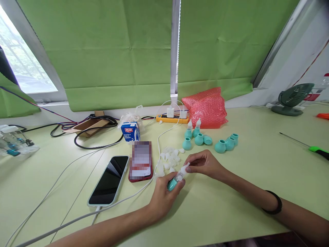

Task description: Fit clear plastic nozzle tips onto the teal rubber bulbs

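My left hand [164,193] is wrapped round a nasal aspirator with a teal bulb [172,184] and a clear nozzle section [180,174], tilted up to the right. At its far end, the thumb and fingers of my right hand [204,164] pinch the whitish tip [185,167]. Just beyond my left hand lies a loose pile of small translucent white tips [170,157]. Two aspirators with nozzles fitted [197,127] stand behind. Several bare teal bulbs, among them one upright bulb [187,143] and one at the right [220,146], sit past my right hand.
A black-screened phone [109,180] and a red-cased phone [141,171] lie left, with a white cable [123,200] crossing nearby. Behind are a blue milk carton [130,131], an orange power strip [166,119] and red bubble wrap [207,109]. A screwdriver [315,149] and fan [293,97] are right.
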A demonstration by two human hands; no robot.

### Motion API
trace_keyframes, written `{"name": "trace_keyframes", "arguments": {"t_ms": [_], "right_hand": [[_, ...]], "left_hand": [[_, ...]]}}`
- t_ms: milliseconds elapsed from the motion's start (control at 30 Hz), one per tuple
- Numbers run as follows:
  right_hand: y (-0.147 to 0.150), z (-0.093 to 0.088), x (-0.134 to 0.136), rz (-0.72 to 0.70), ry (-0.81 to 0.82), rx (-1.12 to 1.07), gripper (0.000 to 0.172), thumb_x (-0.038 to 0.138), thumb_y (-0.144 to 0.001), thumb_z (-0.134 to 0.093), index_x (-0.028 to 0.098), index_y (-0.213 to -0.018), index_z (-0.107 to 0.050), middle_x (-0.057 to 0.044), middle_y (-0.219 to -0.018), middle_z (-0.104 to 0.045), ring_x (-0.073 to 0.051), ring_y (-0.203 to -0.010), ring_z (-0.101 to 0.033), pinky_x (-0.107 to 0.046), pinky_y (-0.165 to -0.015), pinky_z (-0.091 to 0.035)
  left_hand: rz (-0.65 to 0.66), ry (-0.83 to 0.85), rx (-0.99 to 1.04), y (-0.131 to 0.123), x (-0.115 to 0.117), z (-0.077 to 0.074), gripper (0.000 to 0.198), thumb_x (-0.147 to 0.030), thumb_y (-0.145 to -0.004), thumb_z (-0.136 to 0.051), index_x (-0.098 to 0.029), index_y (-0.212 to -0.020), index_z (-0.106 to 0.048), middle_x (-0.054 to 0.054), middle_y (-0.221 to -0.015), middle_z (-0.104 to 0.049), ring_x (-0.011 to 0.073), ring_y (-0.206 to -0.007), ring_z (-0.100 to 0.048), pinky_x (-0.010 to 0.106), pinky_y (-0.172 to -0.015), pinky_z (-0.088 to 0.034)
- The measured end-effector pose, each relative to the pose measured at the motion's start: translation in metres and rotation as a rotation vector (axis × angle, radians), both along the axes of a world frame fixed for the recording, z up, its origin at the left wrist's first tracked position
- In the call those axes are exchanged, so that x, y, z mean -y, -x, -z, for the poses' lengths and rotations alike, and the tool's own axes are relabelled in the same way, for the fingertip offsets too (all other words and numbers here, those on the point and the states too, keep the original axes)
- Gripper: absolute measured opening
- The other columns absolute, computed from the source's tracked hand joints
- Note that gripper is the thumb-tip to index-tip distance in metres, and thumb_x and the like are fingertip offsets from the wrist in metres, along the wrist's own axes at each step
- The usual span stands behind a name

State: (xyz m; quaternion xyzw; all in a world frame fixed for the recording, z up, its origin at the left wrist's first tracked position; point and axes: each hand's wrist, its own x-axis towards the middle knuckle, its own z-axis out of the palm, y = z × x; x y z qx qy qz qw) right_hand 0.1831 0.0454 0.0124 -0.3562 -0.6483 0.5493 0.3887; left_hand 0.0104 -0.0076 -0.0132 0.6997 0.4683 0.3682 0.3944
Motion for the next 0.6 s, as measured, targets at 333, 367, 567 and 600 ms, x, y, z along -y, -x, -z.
{"name": "trace_keyframes", "arguments": {"t_ms": [333, 367, 567, 600], "right_hand": [[-0.002, 0.0012, -0.0035, -0.05, 0.039, 0.04, 0.015, 0.017, -0.054, -0.071, 0.012, -0.066, -0.065, -0.002, -0.063, -0.062, -0.011, -0.059, -0.055, -0.022, -0.057, -0.046], [-0.0028, 0.0, -0.0037, -0.063, 0.022, 0.054, 0.015, 0.016, -0.053, -0.072, 0.012, -0.066, -0.065, -0.002, -0.065, -0.062, -0.011, -0.06, -0.056, -0.021, -0.058, -0.046], [-0.0041, -0.0027, -0.0048, -0.115, -0.003, 0.096, 0.016, 0.017, -0.053, -0.072, 0.012, -0.067, -0.067, -0.003, -0.067, -0.062, -0.012, -0.062, -0.057, -0.021, -0.056, -0.046], [-0.0036, -0.0022, -0.005, -0.116, -0.001, 0.094, 0.017, 0.018, -0.052, -0.072, 0.012, -0.067, -0.067, -0.003, -0.067, -0.062, -0.012, -0.061, -0.057, -0.021, -0.056, -0.046]], "left_hand": [[0.002, -0.028, -0.047, -0.0004, 0.001, -0.0006, 0.025, -0.035, -0.08, -0.044, -0.013, -0.067, -0.051, -0.004, -0.053, -0.039, 0.0084, -0.051, -0.034, 0.019, -0.049, -0.026], [0.007, -0.033, -0.055, -0.0006, 0.0015, -0.0014, 0.025, -0.034, -0.079, -0.044, -0.013, -0.067, -0.051, -0.004, -0.054, -0.038, 0.0084, -0.052, -0.033, 0.019, -0.05, -0.026], [0.023, -0.037, -0.063, -0.0017, 0.003, -0.0038, 0.024, -0.033, -0.08, -0.044, -0.013, -0.069, -0.052, -0.004, -0.055, -0.035, 0.0085, -0.053, -0.029, 0.02, -0.05, -0.025], [0.02, -0.038, -0.062, -0.0017, 0.003, -0.0037, 0.024, -0.033, -0.08, -0.044, -0.013, -0.07, -0.052, -0.004, -0.055, -0.036, 0.0086, -0.053, -0.03, 0.02, -0.05, -0.025]]}}
